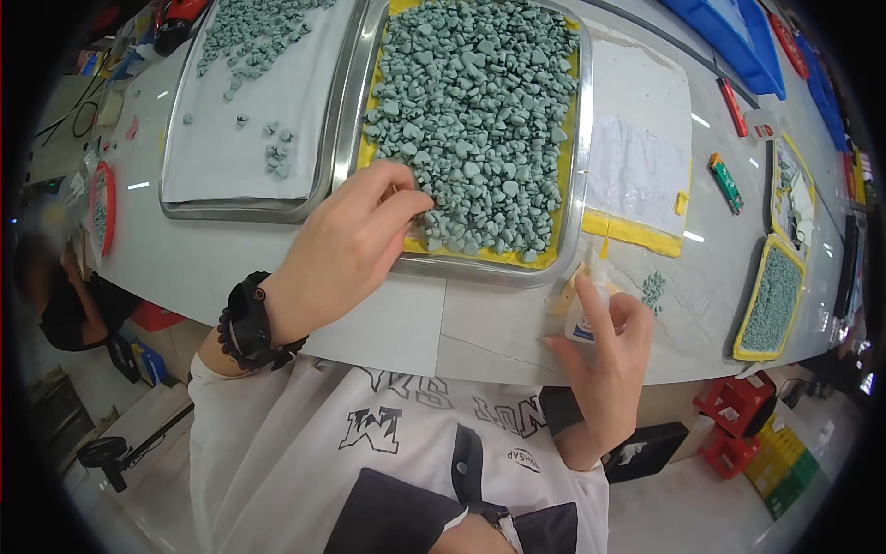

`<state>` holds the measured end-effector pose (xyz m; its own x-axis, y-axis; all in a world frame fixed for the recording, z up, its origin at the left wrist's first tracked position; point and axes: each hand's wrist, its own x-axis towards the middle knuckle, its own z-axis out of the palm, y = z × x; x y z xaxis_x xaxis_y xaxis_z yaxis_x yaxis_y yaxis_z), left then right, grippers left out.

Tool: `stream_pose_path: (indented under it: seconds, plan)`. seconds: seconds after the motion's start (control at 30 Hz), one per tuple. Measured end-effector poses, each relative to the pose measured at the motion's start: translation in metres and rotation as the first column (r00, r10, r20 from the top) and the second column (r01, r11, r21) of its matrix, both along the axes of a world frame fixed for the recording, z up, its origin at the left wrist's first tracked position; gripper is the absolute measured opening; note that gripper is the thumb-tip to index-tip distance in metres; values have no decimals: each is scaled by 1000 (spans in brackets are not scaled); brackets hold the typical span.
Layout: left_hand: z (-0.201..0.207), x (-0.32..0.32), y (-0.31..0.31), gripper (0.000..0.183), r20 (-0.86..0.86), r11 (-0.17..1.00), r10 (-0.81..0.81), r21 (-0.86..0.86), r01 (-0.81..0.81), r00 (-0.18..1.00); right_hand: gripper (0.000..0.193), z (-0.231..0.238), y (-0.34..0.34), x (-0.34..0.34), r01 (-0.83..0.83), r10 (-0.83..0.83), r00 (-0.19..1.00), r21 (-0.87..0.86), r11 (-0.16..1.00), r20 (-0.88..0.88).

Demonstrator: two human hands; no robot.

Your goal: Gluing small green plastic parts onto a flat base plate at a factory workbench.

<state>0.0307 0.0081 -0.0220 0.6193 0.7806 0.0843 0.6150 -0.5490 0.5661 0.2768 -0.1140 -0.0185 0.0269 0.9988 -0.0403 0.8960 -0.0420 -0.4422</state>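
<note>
A metal tray with a yellow lining stands before me, heaped with small grey-green, stone-like pieces. My left hand reaches over its near left edge, thumb and index finger pinched together against the pieces. Whatever lies between those fingertips is hidden. To the right of the tray's near corner, my right hand has its fingers around a small white squeeze bottle with a thin yellow nozzle pointing up. A small group of tiny green pieces lies on the table just beyond that hand.
Left of the full tray is another metal tray with white lining and scattered pieces. A white board with a yellow edge lies to the right. Farther right are a green-and-orange box, a red tool and a yellow-rimmed tray.
</note>
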Motion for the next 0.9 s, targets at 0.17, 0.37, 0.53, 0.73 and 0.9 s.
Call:
stream_pose_path:
  seconds: [0.17, 0.37, 0.53, 0.73, 0.9]
  plan:
    - [4, 0, 1, 27, 48, 996, 31, -80, -27, 998, 66, -6, 5, 1, -11, 15, 998, 69, 998, -58]
    - [46, -1, -17, 26, 328, 979, -94, -141, 148, 940, 65, 10, -6, 5, 38, 42, 948, 245, 969, -315]
    - [46, 10, -22, 23, 766, 628, 25, -512, 586, 643, 67, -5, -5, -27, 149, 333, 535, 474, 868, -776]
    - [5, 18, -27, 24, 474, 65, 624, -824, 564, 621, 55, -16, 5, -58, 157, 470, 411, 568, 808, -781]
    - [-4, 15, -27, 25, 598, 206, 563, -770, 604, 570, 44, -11, 13, -61, 65, 440, 535, 554, 830, -721]
